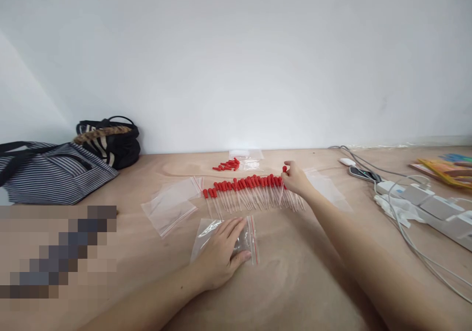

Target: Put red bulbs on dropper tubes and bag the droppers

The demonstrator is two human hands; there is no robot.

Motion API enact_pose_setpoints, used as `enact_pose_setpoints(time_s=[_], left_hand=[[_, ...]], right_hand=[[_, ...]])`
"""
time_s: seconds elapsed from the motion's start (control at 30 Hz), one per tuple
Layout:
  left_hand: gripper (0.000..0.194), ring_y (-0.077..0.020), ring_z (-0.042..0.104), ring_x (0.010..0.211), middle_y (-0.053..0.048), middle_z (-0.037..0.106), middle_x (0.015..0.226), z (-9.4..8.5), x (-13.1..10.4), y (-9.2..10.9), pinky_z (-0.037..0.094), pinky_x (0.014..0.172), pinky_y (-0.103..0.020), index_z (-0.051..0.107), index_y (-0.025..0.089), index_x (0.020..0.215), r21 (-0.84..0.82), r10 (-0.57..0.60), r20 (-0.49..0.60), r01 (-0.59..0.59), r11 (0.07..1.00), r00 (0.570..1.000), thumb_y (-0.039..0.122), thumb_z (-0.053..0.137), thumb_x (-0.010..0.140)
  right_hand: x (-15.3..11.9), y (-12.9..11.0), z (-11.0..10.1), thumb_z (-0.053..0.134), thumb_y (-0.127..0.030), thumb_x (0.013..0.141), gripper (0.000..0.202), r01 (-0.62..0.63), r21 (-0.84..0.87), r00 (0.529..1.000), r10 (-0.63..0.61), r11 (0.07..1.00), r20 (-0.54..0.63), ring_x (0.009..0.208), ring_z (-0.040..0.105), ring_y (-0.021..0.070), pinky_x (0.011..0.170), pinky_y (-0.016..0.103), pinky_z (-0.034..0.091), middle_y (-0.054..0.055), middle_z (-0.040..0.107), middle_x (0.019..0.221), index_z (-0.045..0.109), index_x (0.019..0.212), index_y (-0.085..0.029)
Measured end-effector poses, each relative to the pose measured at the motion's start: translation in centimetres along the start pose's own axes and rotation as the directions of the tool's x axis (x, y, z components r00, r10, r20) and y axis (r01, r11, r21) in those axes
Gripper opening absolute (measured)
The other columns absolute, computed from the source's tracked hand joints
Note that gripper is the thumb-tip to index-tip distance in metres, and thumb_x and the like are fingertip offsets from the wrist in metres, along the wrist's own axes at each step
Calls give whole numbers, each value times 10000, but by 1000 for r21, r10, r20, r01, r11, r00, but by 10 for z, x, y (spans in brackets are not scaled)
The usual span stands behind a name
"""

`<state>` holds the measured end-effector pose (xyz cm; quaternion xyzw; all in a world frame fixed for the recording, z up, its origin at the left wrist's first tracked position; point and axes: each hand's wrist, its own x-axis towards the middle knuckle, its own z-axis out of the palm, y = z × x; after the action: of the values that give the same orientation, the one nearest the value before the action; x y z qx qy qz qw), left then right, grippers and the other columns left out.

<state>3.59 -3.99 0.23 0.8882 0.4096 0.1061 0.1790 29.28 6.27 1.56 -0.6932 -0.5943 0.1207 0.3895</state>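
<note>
two hands in view, both over the worktop (295, 282). right hand (291, 177) was at the right part of the row of red-topped droppers (254, 182); its fingers were closed in a pinch on the red bulb (284, 168) of one dropper. left hand (225, 247) lay palm down, fingers extended and gripping nothing, pressed on a clear zip bag (202, 228). bag was nearer the wearer than the row, red seal line on its right side. contents under the palm: couldn't tell.

droppers lay side by side in a slightly curved band across the middle, red bulbs toward the wall (236, 65), clear stems toward the wearer. count not readable, stems overlapped. the few at the left end sat a bit looser.

behind the row: small heap of loose red bulbs (228, 165), with a clear bag (245, 152) just beyond, toward the wall. more flat clear bags (169, 199) were spread left of the row, overlapping; others (328, 191) lay to the right, partly behind the right forearm.

far right: white power strip (446, 218) with plugs in, crumpled white tissue (400, 212) against it, grey cables (396, 173), dark handheld device (363, 174). far left: striped bag (55, 173) and black bag (125, 146), touching.
</note>
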Motion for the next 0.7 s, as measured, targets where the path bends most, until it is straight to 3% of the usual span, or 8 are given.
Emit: enact_pose_setpoints(time_s=[0.07, 0.13, 0.23, 0.43, 0.53, 0.63, 0.7], left_hand=[[549, -249, 313, 1240, -114, 386, 1342, 1, 1, 0, 292, 1013, -447, 301, 157, 1315, 3, -1, -5, 1, 1000, 1000, 353, 456, 826], [545, -248, 318, 1237, -113, 385, 1343, 1, 1, 0, 295, 1010, -447, 297, 162, 1316, 8, -1, -9, 1, 1000, 1000, 357, 450, 830], [549, -249, 318, 1236, -116, 381, 1344, 2, 2, 1, 299, 1008, -444, 293, 155, 1317, 8, 0, -16, 0, 1000, 1000, 366, 447, 833], [541, -255, 329, 1228, -103, 387, 1340, 2, 1, 1, 306, 997, -461, 285, 194, 1318, -18, 18, -44, -19, 1000, 999, 368, 452, 834], [540, -250, 327, 1229, -101, 385, 1340, 2, 2, 1, 304, 1001, -456, 279, 194, 1320, -22, 17, -43, -18, 1000, 999, 368, 447, 837], [550, -246, 311, 1241, -109, 365, 1350, 2, 1, 0, 301, 1011, -438, 270, 171, 1324, -30, 3, -33, -4, 1000, 999, 368, 441, 840], [549, -249, 292, 1253, -115, 331, 1370, 3, 1, -1, 303, 1013, -431, 268, 159, 1326, -35, -17, -34, 16, 999, 999, 375, 428, 847]], right_hand=[[-20, 0, -4, 397, -221, 767, 331, 20, 118, 999, -25, 993, 44, 603, 562, 133, 564, 257, 445, -17, 535, 683, 403, 1095, -176], [-44, 0, -1, 428, -304, 767, 331, -9, 471, 998, -18, 882, 52, 526, 527, 123, 493, 254, 429, -53, 474, 626, 377, 1074, -191], [-78, -1, 12, 491, -364, 737, 351, -41, 670, 999, 12, 741, 48, 499, 508, 112, 471, 251, 422, -70, 453, 611, 366, 1024, -205], [-101, -9, 33, 502, -408, 737, 346, -105, 739, 995, 69, 666, 79, 522, 529, 109, 489, 255, 448, -61, 467, 641, 341, 982, -223], [-106, -9, 36, 532, -428, 724, 359, -163, 757, 985, 65, 633, 158, 553, 559, 116, 522, 270, 476, -48, 497, 668, 355, 961, -225], [-110, -7, 33, 560, -443, 719, 336, -225, 722, 946, -30, 655, 322, 575, 571, 118, 554, 276, 484, -21, 553, 680, 430, 909, -199], [-110, -5, 27, 573, -424, 728, 296, -183, 659, 899, -147, 730, 413, 601, 568, 119, 578, 277, 477, 0, 588, 696, 506, 880, -179]])
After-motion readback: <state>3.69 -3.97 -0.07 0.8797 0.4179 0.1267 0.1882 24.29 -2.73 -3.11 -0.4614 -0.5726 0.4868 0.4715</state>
